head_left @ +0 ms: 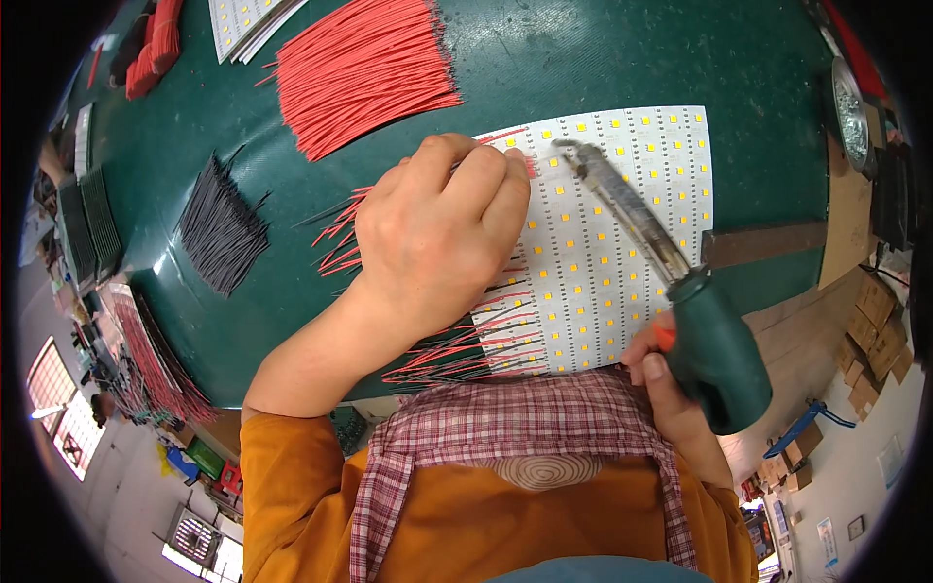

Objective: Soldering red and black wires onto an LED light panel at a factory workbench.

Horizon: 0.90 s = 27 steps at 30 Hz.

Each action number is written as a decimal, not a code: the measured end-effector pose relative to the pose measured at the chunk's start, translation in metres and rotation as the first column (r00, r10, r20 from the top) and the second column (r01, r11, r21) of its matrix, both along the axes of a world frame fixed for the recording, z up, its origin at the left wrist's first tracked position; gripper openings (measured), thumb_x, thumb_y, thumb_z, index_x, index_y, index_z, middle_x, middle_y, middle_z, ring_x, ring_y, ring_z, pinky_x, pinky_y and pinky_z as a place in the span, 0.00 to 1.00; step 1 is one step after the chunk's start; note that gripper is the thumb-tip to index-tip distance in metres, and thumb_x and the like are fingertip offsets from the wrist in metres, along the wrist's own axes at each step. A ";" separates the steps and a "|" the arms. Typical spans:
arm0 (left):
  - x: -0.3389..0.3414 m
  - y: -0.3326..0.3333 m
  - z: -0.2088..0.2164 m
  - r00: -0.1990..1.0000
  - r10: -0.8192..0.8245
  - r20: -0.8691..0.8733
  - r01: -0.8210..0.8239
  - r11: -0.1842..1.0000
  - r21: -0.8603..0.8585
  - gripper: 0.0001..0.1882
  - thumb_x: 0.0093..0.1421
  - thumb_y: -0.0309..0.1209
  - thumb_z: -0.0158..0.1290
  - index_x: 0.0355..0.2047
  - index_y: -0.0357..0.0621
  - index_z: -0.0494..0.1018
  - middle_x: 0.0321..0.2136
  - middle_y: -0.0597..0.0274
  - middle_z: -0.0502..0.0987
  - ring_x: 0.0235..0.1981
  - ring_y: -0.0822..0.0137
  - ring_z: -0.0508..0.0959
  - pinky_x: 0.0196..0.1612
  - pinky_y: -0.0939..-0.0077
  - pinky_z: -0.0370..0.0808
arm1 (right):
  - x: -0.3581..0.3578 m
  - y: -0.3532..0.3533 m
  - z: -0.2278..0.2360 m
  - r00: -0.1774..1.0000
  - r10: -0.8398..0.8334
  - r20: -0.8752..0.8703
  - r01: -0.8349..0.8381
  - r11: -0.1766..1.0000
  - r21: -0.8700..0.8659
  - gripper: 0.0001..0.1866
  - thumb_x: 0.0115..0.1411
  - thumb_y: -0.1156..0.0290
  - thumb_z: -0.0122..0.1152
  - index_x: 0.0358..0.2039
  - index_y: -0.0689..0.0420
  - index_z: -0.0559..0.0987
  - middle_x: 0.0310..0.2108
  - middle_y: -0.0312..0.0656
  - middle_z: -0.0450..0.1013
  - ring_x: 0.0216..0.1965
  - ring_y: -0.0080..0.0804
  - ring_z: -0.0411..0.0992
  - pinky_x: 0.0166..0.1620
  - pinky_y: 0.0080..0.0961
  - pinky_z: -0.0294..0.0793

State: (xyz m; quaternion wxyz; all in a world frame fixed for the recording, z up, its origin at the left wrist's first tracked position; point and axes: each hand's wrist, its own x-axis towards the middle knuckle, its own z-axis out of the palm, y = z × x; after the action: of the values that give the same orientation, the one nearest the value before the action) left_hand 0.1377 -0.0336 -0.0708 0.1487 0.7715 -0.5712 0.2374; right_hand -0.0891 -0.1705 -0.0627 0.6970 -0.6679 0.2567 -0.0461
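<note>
Filling the upper view, a green table (583,49) bears a white board (637,282) near its front edge, with rows of yellow squares. A pile of red wires (360,73) lies farther back, left of the board. An iron (705,321), likely for soldering, slants across the board: its long axis runs from lower right up to the left, and its blurred tip ends just right of the left fingers, near but apart. I cannot tell whether the tip touches the board. The left hand (432,228), nearer that tip, curls knuckles-up over the board's left edge; its fingertips are largely hidden, so I cannot tell what they pinch. The right hand (671,389) is closed around the iron's green handle. Black wires (222,225) lie in a smaller pile at left. Red and black leads (510,345) cross the board's lower left edge. I can read no brand, label or writing on these things.
</note>
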 end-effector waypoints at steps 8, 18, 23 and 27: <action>0.002 -0.001 -0.015 0.998 0.023 -0.064 -0.020 0.999 0.046 0.08 0.45 0.26 0.56 0.29 0.42 0.75 0.26 0.67 0.71 0.30 0.68 0.75 0.26 0.77 0.72 | 0.000 -0.008 0.000 0.990 0.105 -0.099 -0.111 0.992 -0.055 0.05 0.58 0.79 0.55 0.36 0.62 0.75 0.29 0.38 0.74 0.31 0.25 0.72 0.34 0.22 0.71; -0.003 0.005 -0.022 0.984 -0.048 -0.171 0.041 0.998 -0.047 0.12 0.43 0.25 0.57 0.31 0.41 0.77 0.26 0.66 0.72 0.28 0.66 0.74 0.26 0.75 0.72 | -0.012 -0.005 -0.015 0.986 0.146 -0.077 -0.157 0.973 -0.171 0.09 0.60 0.73 0.55 0.41 0.60 0.72 0.29 0.38 0.73 0.28 0.23 0.69 0.33 0.21 0.70; -0.010 0.005 -0.016 0.967 0.019 -0.253 -0.018 1.000 0.007 0.14 0.42 0.19 0.58 0.33 0.39 0.78 0.26 0.63 0.76 0.29 0.63 0.76 0.30 0.73 0.75 | -0.005 -0.004 -0.007 0.980 0.123 -0.156 -0.150 0.972 -0.178 0.05 0.55 0.76 0.59 0.34 0.57 0.78 0.27 0.37 0.77 0.31 0.29 0.75 0.35 0.26 0.74; -0.009 0.005 -0.016 0.967 0.007 -0.256 -0.006 1.000 0.005 0.15 0.40 0.20 0.58 0.32 0.39 0.78 0.26 0.64 0.76 0.29 0.63 0.76 0.31 0.73 0.75 | -0.009 -0.006 -0.014 0.973 0.168 -0.160 -0.209 0.934 -0.289 0.06 0.55 0.75 0.60 0.35 0.56 0.79 0.27 0.36 0.78 0.31 0.29 0.75 0.34 0.26 0.74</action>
State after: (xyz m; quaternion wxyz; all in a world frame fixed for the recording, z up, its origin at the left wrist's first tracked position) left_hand 0.1286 -0.0284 -0.0873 0.2188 0.7978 -0.5453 0.1354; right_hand -0.0983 -0.1763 -0.0765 0.5687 -0.7903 0.2267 0.0266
